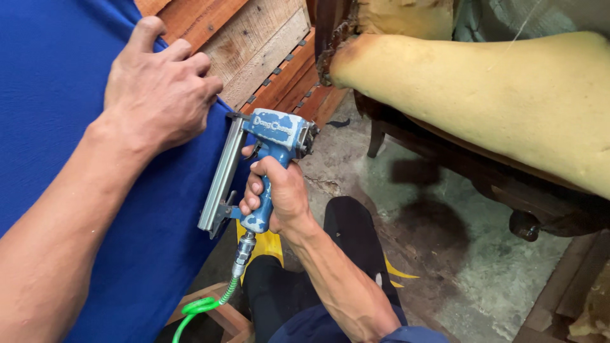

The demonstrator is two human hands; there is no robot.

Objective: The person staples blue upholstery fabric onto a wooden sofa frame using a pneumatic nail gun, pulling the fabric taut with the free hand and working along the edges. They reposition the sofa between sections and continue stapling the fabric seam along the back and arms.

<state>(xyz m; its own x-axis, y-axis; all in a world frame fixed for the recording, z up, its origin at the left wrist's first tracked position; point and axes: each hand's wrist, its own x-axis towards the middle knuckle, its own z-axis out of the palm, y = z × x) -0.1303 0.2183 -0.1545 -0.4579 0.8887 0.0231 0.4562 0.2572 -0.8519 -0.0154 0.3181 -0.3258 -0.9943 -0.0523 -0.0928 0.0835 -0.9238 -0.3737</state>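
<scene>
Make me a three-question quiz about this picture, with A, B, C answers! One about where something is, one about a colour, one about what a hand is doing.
1. Where is the left hand?
A) on the blue fabric
B) on the floor
C) on the yellow foam
2. What colour is the air hose?
A) red
B) green
C) white
3. What is the right hand doing?
A) hanging open
B) gripping the staple gun
C) holding a hammer

Answers: 1 A, it presses the fabric at the wooden frame. 2 B, the coil below the handle is green. 3 B, the fingers wrap the handle.
</scene>
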